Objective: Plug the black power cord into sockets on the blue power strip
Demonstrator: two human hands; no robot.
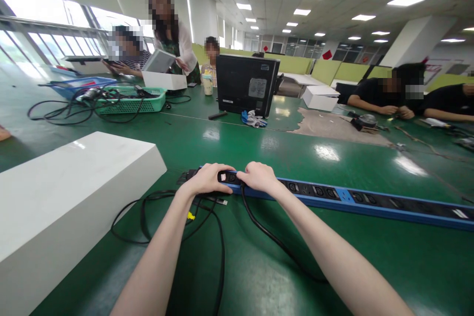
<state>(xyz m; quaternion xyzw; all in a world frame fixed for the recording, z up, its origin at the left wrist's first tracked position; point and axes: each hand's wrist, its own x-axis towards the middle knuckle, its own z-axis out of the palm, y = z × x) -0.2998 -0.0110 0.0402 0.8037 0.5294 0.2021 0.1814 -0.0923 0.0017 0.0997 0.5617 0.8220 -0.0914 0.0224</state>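
Power strip (318, 191) stretches rightward from my left hand (208, 177), which clasps it, past my right hand (260, 176), clenched around a power cord (255, 219).

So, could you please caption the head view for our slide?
Left hand steadies a blue power strip while the right hand grips a black cable at it.
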